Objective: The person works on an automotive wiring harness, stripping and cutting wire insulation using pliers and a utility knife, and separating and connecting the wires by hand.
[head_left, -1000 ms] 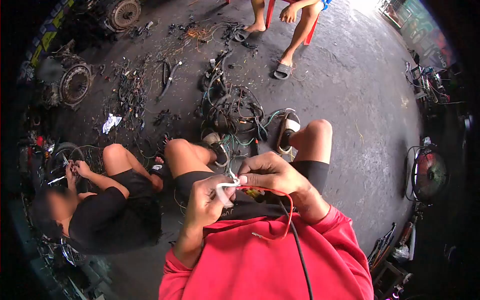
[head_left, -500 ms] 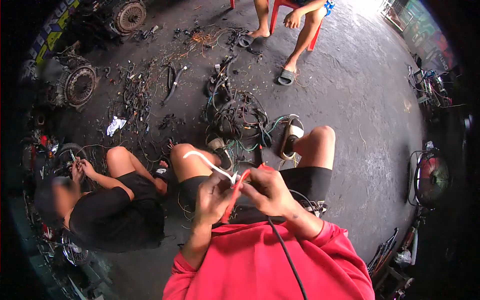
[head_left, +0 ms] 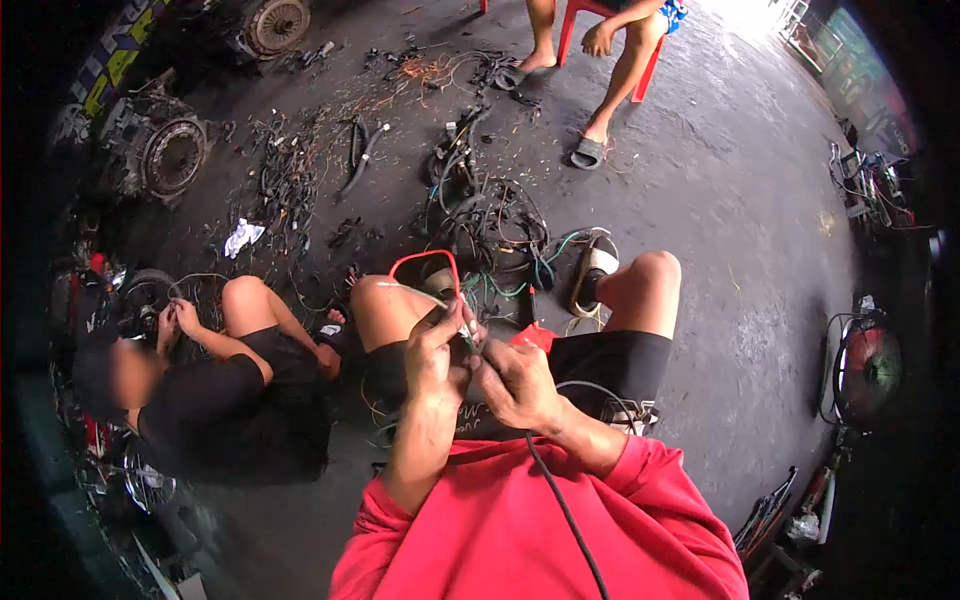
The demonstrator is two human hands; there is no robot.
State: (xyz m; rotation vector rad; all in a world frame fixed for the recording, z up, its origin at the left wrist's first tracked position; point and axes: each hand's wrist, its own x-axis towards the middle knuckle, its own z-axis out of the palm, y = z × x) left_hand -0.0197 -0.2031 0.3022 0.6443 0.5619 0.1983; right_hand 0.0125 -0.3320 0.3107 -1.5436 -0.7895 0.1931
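Observation:
My left hand (head_left: 432,352) is closed on a red wire (head_left: 424,254) that loops up above its fingers. A pale wire (head_left: 412,290) sticks out to the left from the same fingers. My right hand (head_left: 518,383) is pinched close beside the left, at a small greenish-white bit of wire (head_left: 468,338) between the two hands. A black cable (head_left: 565,508) runs down over the red shirt from below my right hand. Something red (head_left: 534,336) lies just beyond my right hand, near my lap.
A tangle of wire harnesses (head_left: 480,215) lies on the floor ahead. At the left sits a person in black (head_left: 230,410). Another person's legs (head_left: 625,75) show by a red chair (head_left: 567,28). A fan (head_left: 868,368) stands at the right.
The red wire, earlier hanging on the right and then bunched between my hands, now loops above my left hand. The pale wire has dropped lower. The view has shifted slightly.

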